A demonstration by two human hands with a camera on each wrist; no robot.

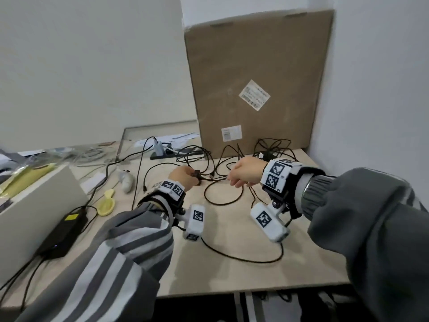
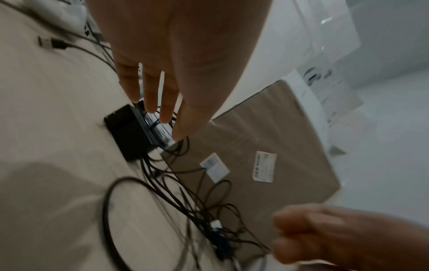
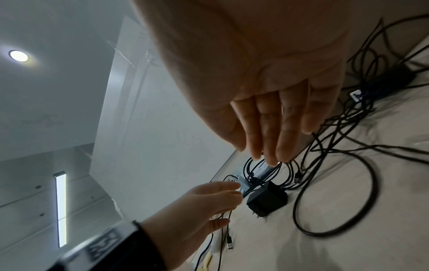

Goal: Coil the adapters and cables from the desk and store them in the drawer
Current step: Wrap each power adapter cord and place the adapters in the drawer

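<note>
Left hand (image 1: pixel 183 176) reaching for the black adapter (image 3: pixel 267 199) mid-tabletop, fingers straight, nothing gripped yet (the head view hints at contact, the wrist views show a gap). Right hand (image 1: pixel 246 171) hovers just right of it, fingers relaxed, holding nothing. Cables (image 1: pixel 222 189) sprawl in a tangle from the adapter toward the back right corner by the cardboard box (image 1: pixel 257 77). Suggest: pin the adapter with the left hand, run its lead through the right to free it from the tangle, then coil in even loops. Don't yank, leads cross. Drawer not in view
</note>
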